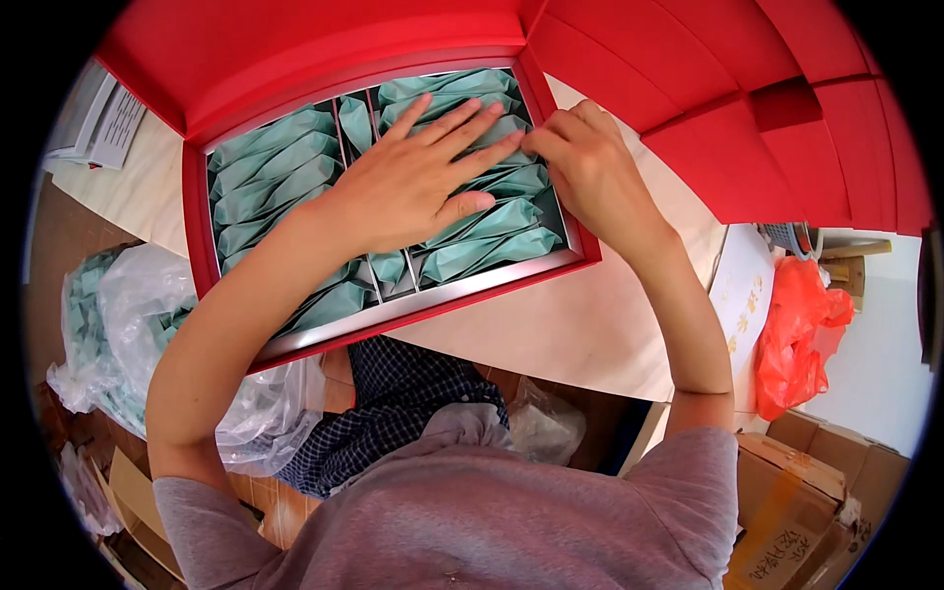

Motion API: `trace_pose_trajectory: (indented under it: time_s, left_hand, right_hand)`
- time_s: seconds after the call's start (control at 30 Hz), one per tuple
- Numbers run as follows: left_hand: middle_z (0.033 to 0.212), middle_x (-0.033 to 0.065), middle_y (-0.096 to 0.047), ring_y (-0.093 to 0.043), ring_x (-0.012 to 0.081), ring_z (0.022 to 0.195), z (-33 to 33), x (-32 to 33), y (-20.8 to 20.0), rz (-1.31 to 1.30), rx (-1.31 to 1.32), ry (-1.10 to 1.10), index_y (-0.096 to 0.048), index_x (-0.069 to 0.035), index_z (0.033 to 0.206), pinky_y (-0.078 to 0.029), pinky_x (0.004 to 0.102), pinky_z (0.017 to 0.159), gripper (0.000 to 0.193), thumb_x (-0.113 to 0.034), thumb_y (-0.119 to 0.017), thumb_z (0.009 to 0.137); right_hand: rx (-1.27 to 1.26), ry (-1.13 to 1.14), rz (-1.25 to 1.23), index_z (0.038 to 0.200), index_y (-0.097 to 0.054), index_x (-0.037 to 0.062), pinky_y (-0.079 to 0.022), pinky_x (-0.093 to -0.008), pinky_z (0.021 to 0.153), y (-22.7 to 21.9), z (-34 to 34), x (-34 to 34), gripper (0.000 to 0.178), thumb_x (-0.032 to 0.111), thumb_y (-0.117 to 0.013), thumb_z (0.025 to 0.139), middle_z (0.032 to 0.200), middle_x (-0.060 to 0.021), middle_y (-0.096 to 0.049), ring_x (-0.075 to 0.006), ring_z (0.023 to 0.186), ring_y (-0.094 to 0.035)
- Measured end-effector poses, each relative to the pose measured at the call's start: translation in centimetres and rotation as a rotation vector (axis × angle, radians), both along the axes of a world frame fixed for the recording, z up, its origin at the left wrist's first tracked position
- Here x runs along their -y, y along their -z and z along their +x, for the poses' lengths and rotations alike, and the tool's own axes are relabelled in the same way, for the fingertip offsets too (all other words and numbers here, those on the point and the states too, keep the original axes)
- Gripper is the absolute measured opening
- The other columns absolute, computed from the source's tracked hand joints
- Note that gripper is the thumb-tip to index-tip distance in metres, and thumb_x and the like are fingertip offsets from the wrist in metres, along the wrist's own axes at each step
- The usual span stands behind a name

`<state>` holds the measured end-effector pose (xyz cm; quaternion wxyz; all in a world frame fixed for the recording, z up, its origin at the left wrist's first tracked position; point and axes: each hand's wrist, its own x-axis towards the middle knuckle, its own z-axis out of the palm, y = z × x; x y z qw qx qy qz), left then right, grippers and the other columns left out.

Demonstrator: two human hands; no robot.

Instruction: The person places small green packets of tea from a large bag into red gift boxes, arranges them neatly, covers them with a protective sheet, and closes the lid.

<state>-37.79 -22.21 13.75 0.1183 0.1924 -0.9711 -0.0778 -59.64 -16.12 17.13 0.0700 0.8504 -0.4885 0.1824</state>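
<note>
A red box stands open on the table, its red lid raised behind it. Silver dividers split the inside into a left, a narrow middle and a right compartment. Rows of pale green paper packets fill both sides, and a few more lie in the middle. My left hand rests palm down with fingers spread across the packets of the right compartment, partly hiding them. At the box's right wall my right hand has its fingers bent together by the packets' ends; what they pinch, if anything, is hidden.
Stacked red boxes rise at the right back. A clear bag of green packets sits at the left, below the table. A red plastic bag and cardboard boxes are at the right. A grey-white appliance stands far left.
</note>
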Motion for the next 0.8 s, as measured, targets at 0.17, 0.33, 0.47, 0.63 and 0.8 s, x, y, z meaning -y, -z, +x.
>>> trace_pose_trajectory:
  time_s: [0.17, 0.33, 0.47, 0.63, 0.8]
  left_hand:
    - [0.153, 0.0113, -0.023, -0.02, 0.0273, 0.141, 0.0, -0.4, -0.2, -0.006, 0.044, 0.004, -0.031, -0.02, 0.146, -0.011, 0.0494, 0.115, 0.055, -0.041, -0.042, 0.096]
    - [0.153, 0.0112, -0.023, -0.019, 0.027, 0.142, 0.1, -0.6, -1.4, 0.007, 0.034, 0.039, -0.032, -0.016, 0.145, -0.009, 0.0501, 0.115, 0.058, -0.039, -0.046, 0.094]
    - [0.15, 0.0109, -0.028, -0.022, 0.0244, 0.141, -0.2, -2.3, -1.4, 0.005, 0.037, 0.122, -0.037, -0.011, 0.141, -0.01, 0.0509, 0.115, 0.056, -0.039, -0.047, 0.094]
    - [0.153, 0.0105, -0.023, -0.021, 0.0251, 0.141, -1.8, -3.2, -2.5, 0.047, 0.039, 0.188, -0.036, -0.016, 0.143, -0.01, 0.0504, 0.115, 0.054, -0.033, -0.048, 0.093]
    - [0.153, 0.0107, -0.021, -0.019, 0.0271, 0.142, -0.7, -3.2, -2.7, 0.03, 0.149, 0.084, -0.034, -0.018, 0.145, -0.008, 0.05, 0.115, 0.052, -0.027, -0.045, 0.094]
  right_hand:
    - [0.059, 0.012, 0.024, 0.086, -0.064, 0.0056, -0.044, -0.0347, 0.078, -1.4, 0.5, -1.8, 0.021, -0.003, -0.065, 0.067, 0.081, -0.0066, -0.058, -0.0265, 0.086, -0.053]
    - [0.225, -0.009, 0.194, 0.085, -0.06, 0.0041, -0.045, -0.0364, 0.079, -0.8, 1.0, -4.2, 0.019, -0.003, -0.064, 0.067, 0.083, -0.008, -0.061, -0.0274, 0.08, -0.054]
    - [0.246, -0.032, 0.142, 0.086, -0.062, 0.0034, -0.045, -0.0355, 0.08, 0.0, 1.2, -4.1, 0.02, -0.003, -0.059, 0.067, 0.082, -0.0091, -0.06, -0.0273, 0.081, -0.054]
    - [0.129, 0.066, 0.038, 0.089, -0.066, 0.0055, -0.045, -0.0358, 0.079, -0.4, -1.0, -6.3, 0.022, 0.003, -0.059, 0.068, 0.078, -0.0106, -0.056, -0.0269, 0.082, -0.054]
    - [0.395, 0.132, -0.072, 0.094, -0.065, 0.0037, -0.045, -0.037, 0.085, -1.0, -1.6, -7.9, 0.02, 0.003, -0.063, 0.074, 0.093, -0.0127, -0.061, -0.0294, 0.093, -0.056]
